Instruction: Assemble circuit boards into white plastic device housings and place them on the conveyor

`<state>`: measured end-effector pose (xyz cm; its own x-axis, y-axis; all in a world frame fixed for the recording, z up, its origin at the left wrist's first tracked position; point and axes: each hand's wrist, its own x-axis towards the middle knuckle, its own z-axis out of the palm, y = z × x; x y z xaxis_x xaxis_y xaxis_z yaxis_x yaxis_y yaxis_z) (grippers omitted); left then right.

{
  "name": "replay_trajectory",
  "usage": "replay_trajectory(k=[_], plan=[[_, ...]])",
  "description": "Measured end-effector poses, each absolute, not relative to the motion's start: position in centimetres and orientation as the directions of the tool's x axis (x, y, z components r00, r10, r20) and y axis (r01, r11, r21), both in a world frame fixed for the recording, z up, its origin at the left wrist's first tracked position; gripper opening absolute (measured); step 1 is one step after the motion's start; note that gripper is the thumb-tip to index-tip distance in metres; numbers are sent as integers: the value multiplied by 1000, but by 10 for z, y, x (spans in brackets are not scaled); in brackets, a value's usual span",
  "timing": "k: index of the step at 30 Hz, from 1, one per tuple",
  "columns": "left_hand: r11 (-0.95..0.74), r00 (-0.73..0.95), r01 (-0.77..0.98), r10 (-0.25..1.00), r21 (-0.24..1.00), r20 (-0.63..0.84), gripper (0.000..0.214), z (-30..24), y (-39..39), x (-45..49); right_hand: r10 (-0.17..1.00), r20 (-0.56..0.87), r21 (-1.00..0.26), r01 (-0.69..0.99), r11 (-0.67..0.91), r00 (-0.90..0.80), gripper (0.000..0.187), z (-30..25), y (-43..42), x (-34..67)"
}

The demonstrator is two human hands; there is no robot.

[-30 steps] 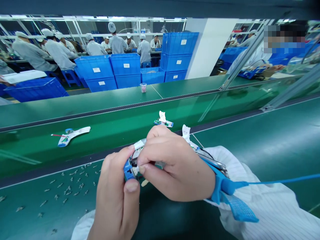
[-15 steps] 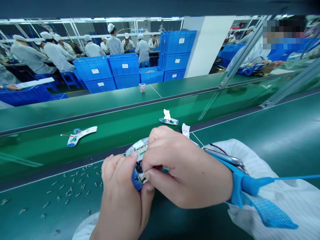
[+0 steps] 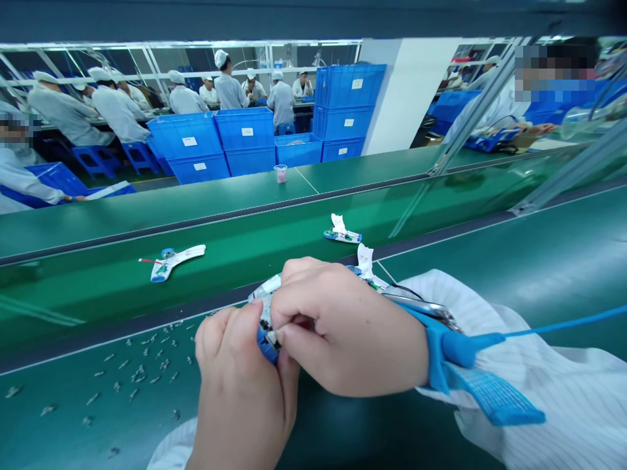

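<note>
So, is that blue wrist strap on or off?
On: the blue wrist strap wraps the wrist of the right hand, with its blue cord running off to the right.

A white pillar stands beyond the green desk. Stacked blue crates stand left of it, with blue stools and a metal-framed glazed partition further left.
</note>
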<state>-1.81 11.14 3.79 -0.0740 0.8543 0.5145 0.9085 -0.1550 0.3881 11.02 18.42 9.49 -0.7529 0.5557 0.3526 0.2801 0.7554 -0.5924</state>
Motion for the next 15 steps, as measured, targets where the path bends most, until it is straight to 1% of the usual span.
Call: replay_trajectory(k=[1, 3, 7, 9, 10, 12, 13, 14, 15], plan=[[-135, -84, 908, 868, 396, 489, 19, 39, 112, -17, 559, 340, -599, 284, 748, -756, 26, 95, 185, 110], [-113, -93, 922, 862, 370, 498, 20, 39, 113, -16, 553, 323, -603, 283, 746, -768, 26, 96, 186, 109], [-143, -29, 959, 807, 243, 590, 31, 37, 117, -16, 551, 301, -632, 270, 726, -778, 23, 95, 189, 112], [-151, -7, 959, 830, 238, 557, 36, 36, 118, -18, 577, 279, -673, 272, 688, -767, 20, 90, 195, 115], [-141, -18, 954, 856, 267, 517, 41, 36, 118, -19, 595, 254, -702, 278, 656, -762, 18, 86, 202, 117], [-92, -76, 928, 902, 361, 424, 56, 36, 118, -24, 682, 170, -757, 349, 552, -711, 13, 73, 225, 123], [-76, -99, 912, 913, 404, 396, 63, 36, 118, -28, 740, 110, -782, 403, 476, -663, 14, 66, 241, 128], [-71, -109, 900, 919, 430, 380, 66, 36, 118, -31, 847, 51, -778, 510, 366, -529, 14, 59, 261, 134], [-81, -100, 895, 922, 439, 373, 67, 36, 118, -34, 909, 49, -755, 580, 305, -414, 15, 52, 283, 142]])
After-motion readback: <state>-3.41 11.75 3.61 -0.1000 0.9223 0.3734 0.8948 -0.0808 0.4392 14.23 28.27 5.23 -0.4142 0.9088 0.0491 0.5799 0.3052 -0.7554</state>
